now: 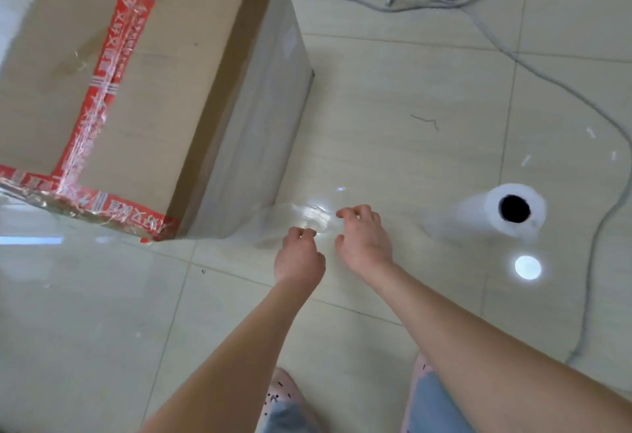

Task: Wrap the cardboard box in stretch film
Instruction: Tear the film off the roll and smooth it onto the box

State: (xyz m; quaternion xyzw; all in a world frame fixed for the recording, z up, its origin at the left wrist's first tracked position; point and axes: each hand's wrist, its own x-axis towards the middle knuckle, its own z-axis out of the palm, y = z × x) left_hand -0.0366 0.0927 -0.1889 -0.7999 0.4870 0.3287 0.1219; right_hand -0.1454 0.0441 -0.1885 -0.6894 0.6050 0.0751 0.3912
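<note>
The cardboard box [119,90] stands on the floor [393,90] at ten o'clock. The left hand [299,256] and right hand [363,239] pinch the stretch film [313,215] with curled fingers [359,209]. The roll [513,208] stands at three o'clock.

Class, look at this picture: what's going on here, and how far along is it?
A person stands over a cardboard box on a tiled floor, wrapping it in stretch film. Both the left hand and the right hand pinch the film stretched between the box's near corner and the roll standing on the floor. Film already covers the box's right side.
</note>
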